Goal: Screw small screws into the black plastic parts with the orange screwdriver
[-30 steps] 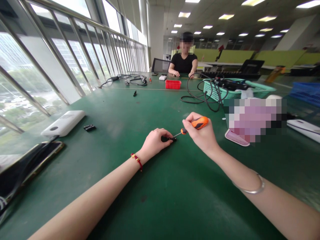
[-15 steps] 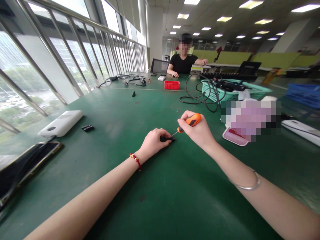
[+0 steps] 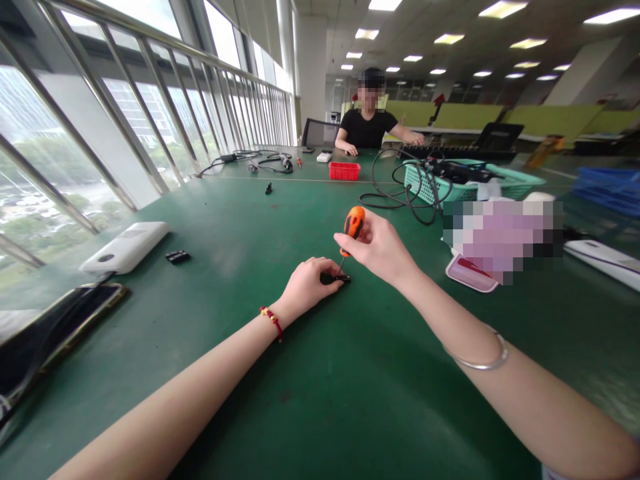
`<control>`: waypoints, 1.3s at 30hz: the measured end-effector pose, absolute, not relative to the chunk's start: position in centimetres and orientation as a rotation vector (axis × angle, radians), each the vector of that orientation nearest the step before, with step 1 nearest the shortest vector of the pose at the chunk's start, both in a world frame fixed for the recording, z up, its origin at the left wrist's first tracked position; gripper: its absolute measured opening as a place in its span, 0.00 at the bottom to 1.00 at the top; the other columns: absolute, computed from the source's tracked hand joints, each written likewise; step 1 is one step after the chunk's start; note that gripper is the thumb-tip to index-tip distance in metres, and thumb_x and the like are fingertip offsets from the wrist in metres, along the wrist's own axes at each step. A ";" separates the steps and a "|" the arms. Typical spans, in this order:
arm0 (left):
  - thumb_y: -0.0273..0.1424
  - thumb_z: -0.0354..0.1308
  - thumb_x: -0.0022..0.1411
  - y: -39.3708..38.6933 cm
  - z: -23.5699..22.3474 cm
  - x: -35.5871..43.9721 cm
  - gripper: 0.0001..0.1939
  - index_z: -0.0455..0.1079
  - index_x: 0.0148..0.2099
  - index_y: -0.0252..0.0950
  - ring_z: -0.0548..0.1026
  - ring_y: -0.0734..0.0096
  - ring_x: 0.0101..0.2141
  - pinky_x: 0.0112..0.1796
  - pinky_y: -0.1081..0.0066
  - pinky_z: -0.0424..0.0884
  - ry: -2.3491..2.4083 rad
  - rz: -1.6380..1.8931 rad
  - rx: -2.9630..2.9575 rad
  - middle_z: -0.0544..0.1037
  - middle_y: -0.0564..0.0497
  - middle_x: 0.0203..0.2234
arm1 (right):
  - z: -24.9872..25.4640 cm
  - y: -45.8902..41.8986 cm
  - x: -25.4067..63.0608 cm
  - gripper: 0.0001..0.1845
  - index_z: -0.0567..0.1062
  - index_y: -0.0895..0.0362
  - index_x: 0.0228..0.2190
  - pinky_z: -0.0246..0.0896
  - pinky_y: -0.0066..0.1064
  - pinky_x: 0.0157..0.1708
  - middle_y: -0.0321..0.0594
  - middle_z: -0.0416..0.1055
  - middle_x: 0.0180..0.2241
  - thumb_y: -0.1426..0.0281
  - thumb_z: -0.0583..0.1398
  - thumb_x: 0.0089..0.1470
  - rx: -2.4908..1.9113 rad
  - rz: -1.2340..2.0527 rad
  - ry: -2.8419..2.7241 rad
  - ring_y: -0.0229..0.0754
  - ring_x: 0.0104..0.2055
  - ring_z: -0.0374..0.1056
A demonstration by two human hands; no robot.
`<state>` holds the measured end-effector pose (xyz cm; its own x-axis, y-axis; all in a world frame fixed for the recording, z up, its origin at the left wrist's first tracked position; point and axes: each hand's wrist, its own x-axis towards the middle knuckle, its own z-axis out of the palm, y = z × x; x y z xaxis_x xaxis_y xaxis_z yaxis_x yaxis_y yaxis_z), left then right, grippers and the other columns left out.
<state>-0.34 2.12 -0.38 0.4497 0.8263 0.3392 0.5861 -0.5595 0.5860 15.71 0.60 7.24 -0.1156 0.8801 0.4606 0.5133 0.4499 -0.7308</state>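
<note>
Screwdriver (image 3: 355, 223): bulbous orange handle with dark grip panels, thin shaft; held steeply, slightly tilted, in the right hand (image 3: 383, 245), handle uppermost, shaft pointing down to the small black part. Small black part (image 3: 344, 279): slim, low on the green desk (image 3: 320, 373), partly covered by the left hand (image 3: 311, 283); finer detail too small to tell.

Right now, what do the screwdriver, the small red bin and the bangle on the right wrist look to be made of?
Screwdriver: orange and black handle, probably plastic with rubbery grips; thin grey shaft, likely steel.
Red bin: probably moulded plastic, evenly coloured.
Bangle: silvery, shiny metal by its highlights; which metal, I cannot tell.
</note>
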 end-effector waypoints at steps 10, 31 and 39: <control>0.29 0.60 0.52 2.0 -0.4 -0.3 0.05 0.73 0.34 0.37 0.75 0.67 0.35 0.39 0.69 0.70 1.200 0.853 2.331 0.78 0.52 0.31 | 7.4 0.2 15.7 0.08 0.64 0.52 0.24 0.53 0.28 0.23 0.31 0.63 0.20 0.68 0.61 0.40 -1.192 0.389 -1.773 0.36 0.21 0.58; 0.29 0.60 0.53 2.2 -0.5 -0.4 0.05 0.74 0.35 0.37 0.74 0.67 0.35 0.39 0.68 0.70 1.196 0.853 2.327 0.78 0.52 0.31 | 7.6 -0.4 15.6 0.19 0.66 0.53 0.27 0.53 0.28 0.24 0.29 0.59 0.19 0.53 0.64 0.41 -1.239 0.260 -1.664 0.35 0.22 0.56; 0.29 0.60 0.53 2.2 -0.5 -0.4 0.05 0.74 0.35 0.37 0.74 0.67 0.35 0.40 0.68 0.70 1.206 0.847 2.328 0.78 0.52 0.32 | 7.8 -0.1 16.1 0.14 0.67 0.52 0.32 0.51 0.27 0.22 0.28 0.60 0.20 0.67 0.62 0.39 -1.221 0.408 -1.761 0.34 0.20 0.56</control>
<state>-0.41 2.15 -0.51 0.4487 0.8283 0.3355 0.5967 -0.5572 0.5775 16.14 -0.14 7.81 -0.0804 0.8645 0.4962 0.5578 0.4516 -0.6963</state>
